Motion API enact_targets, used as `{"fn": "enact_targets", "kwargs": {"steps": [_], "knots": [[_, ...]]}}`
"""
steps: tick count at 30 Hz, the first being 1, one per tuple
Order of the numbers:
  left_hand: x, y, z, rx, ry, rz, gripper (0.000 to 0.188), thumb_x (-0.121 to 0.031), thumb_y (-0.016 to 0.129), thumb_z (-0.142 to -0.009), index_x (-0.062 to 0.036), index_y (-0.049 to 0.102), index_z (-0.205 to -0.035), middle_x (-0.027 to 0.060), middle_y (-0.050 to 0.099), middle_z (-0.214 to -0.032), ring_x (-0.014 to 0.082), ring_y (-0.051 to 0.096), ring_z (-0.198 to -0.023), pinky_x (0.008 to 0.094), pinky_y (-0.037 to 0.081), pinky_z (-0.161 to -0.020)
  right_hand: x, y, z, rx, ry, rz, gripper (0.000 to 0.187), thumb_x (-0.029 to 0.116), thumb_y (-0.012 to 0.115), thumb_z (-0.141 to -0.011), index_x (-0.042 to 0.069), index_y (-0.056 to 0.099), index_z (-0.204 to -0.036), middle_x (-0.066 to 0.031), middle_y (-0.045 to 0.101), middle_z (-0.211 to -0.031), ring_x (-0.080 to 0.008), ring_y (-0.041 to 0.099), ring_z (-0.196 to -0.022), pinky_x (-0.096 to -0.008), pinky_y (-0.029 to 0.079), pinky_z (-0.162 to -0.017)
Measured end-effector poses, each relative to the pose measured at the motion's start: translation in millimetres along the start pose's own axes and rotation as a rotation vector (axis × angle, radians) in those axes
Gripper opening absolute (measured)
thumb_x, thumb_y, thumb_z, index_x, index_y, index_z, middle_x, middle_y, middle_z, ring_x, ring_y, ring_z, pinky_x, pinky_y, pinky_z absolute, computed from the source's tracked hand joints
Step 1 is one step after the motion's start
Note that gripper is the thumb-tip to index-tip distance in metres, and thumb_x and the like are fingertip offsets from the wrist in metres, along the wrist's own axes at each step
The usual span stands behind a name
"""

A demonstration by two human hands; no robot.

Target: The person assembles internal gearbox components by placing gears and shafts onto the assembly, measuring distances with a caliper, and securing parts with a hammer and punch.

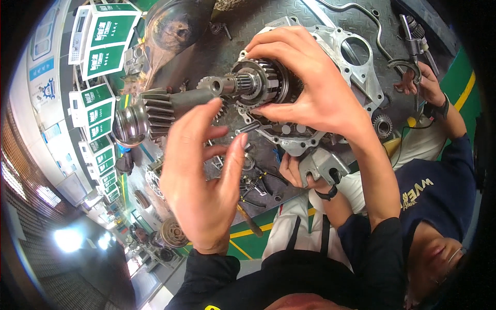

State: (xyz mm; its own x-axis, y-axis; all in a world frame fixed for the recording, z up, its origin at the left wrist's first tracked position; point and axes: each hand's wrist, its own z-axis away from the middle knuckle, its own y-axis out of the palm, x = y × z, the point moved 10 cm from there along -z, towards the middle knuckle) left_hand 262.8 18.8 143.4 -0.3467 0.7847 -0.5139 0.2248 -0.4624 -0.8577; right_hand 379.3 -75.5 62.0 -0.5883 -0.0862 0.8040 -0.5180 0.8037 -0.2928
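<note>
A steel gear shaft point(175, 103) with a helical pinion at its left end and splines toward the right runs across the middle. My right hand point(315, 88) is closed around the ring gear assembly point(261, 80) on the shaft's right end. My left hand point(206, 175) is just below the shaft, fingers spread, its fingertips touching or nearly touching the shaft's underside. Behind the shaft lies an aluminium gearbox housing point(356, 67) on a dark metal workbench point(248, 26).
Another person in dark blue crouches at the right, one hand point(421, 85) holding a metal fork part, the other hand point(294, 170) on a grey casting point(323, 165). Pliers and small parts point(258, 181) lie on the bench. Green signboards point(106, 36) line the left.
</note>
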Motion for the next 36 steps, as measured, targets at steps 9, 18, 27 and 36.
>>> {"fn": "enact_targets", "kwargs": {"steps": [9,18,27,36], "knots": [[48,69,38,-0.047,-0.332,0.454,0.055,-0.004,0.073,-0.094,0.0055,0.051,-0.143,0.0137,0.064,-0.113,0.0115,0.069,-0.077,0.0228,0.056,-0.060,-10,8,7,0.004,0.088,0.035,0.066,0.019,0.091,-0.063,0.005,0.061,-0.120,-0.0133,0.063,-0.128,-0.0338,0.058,-0.122,-0.0426,0.042,-0.108],[54,93,48,-0.084,-0.476,0.872,0.071,0.007,0.061,-0.095,0.0054,0.029,-0.158,0.0144,0.049,-0.133,0.0102,0.065,-0.086,0.0203,0.053,-0.063,-10,6,6,0.090,0.115,0.034,0.080,0.022,0.093,-0.063,0.003,0.057,-0.132,-0.0147,0.059,-0.135,-0.0350,0.054,-0.129,-0.0437,0.039,-0.113],[54,90,41,-0.089,-0.387,0.879,0.072,0.008,0.059,-0.094,0.0008,0.031,-0.160,0.0148,0.049,-0.134,0.0109,0.064,-0.089,0.0208,0.053,-0.067,-9,2,8,0.135,0.052,0.006,0.071,0.017,0.081,-0.067,0.004,0.063,-0.134,-0.0153,0.061,-0.136,-0.0356,0.055,-0.126,-0.0465,0.040,-0.111],[57,90,35,-0.091,-0.315,0.816,0.072,0.011,0.056,-0.092,-0.0012,0.035,-0.160,0.0116,0.048,-0.129,0.0065,0.058,-0.083,0.0170,0.046,-0.064,0,-8,2,0.163,-0.090,0.069,0.062,0.026,0.068,-0.079,-0.003,0.065,-0.134,-0.0189,0.065,-0.131,-0.0374,0.057,-0.121,-0.0473,0.040,-0.110]]}}
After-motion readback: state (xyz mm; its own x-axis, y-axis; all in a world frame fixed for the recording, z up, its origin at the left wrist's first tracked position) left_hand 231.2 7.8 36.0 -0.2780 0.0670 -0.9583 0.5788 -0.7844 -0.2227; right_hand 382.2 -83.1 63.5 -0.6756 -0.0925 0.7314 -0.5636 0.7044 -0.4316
